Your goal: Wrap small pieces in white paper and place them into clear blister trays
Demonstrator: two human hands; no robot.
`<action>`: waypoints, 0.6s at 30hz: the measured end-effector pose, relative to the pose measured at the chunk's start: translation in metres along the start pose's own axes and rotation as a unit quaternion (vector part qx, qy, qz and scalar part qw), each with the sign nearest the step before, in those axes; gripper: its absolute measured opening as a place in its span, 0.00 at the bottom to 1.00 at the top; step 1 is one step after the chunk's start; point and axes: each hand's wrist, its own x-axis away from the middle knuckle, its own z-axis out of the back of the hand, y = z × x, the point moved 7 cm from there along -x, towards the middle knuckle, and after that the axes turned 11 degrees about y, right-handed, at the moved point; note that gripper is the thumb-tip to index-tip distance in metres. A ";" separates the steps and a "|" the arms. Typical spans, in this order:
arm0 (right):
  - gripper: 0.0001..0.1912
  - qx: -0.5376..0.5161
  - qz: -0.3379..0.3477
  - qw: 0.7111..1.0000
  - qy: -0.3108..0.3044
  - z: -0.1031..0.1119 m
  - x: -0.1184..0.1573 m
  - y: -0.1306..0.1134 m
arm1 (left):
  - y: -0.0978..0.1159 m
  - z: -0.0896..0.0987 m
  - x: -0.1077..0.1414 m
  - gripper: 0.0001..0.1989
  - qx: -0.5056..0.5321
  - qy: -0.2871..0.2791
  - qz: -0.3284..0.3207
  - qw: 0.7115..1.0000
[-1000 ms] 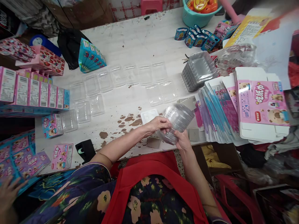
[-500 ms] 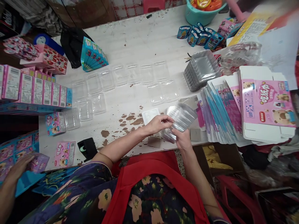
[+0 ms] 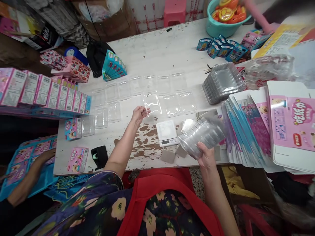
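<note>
My left hand [image 3: 140, 113] pinches the left edge of a clear plastic tray [image 3: 153, 104], which is over the table beside two others in its row. My right hand [image 3: 206, 155] grips a nested stack of clear plastic trays [image 3: 203, 134] from below, tilted above the table's front edge. Between my hands sits a small white kitchen scale [image 3: 166, 131]. A farther row of single clear trays [image 3: 150, 83] lies across the table, with several more to the left. Grey square pieces [image 3: 168, 156] lie near the front edge.
Another tray stack [image 3: 222, 82] stands right, beside flat printed cartons [image 3: 292, 124]. Pink boxes [image 3: 52, 93] line the left side. A teal basin [image 3: 219, 19] of orange items sits at the back. A co-worker's hand [image 3: 45, 156] is at a blue display box [image 3: 24, 160].
My left hand has moved left from the stack, carrying one tray out over the table. My right hand still holds the stack, now farther right. The co-worker's hand has shifted at the left.
</note>
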 end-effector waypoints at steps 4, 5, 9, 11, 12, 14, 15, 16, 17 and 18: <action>0.27 0.010 -0.015 1.000 -0.004 0.000 0.001 0.005 | -0.040 0.007 -0.042 0.08 -0.022 0.034 0.060 0.997; 0.27 0.017 -0.017 1.000 -0.005 -0.001 0.002 0.006 | -0.048 0.003 -0.046 0.08 -0.025 0.032 0.068 0.997; 0.28 0.045 -0.020 0.998 -0.024 -0.003 0.006 0.006 | -0.062 -0.021 -0.054 0.07 -0.037 0.001 0.085 0.996; 0.28 0.052 -0.024 0.998 -0.032 -0.005 0.007 0.005 | -0.061 -0.028 -0.056 0.06 -0.065 0.000 0.082 0.994; 0.28 0.053 -0.028 0.998 -0.034 -0.006 0.008 0.006 | -0.058 -0.029 -0.057 0.05 -0.091 0.013 0.073 0.993; 0.27 0.052 -0.040 0.997 -0.036 -0.009 0.009 0.007 | -0.048 -0.027 -0.055 0.04 -0.146 0.054 0.048 0.987; 0.26 0.050 -0.044 0.997 -0.037 -0.010 0.009 0.007 | -0.040 -0.025 -0.051 0.04 -0.172 0.081 0.029 0.981; 0.26 0.048 -0.046 0.997 -0.039 -0.011 0.009 0.008 | -0.031 -0.024 -0.043 0.05 -0.195 0.106 0.002 0.975; 0.25 0.047 -0.046 0.997 -0.043 -0.013 0.010 0.008 | -0.020 -0.025 -0.031 0.07 -0.215 0.121 -0.035 0.968; 0.25 0.048 -0.043 0.997 -0.050 -0.015 0.011 0.008 | -0.008 -0.029 -0.014 0.09 -0.231 0.113 -0.076 0.963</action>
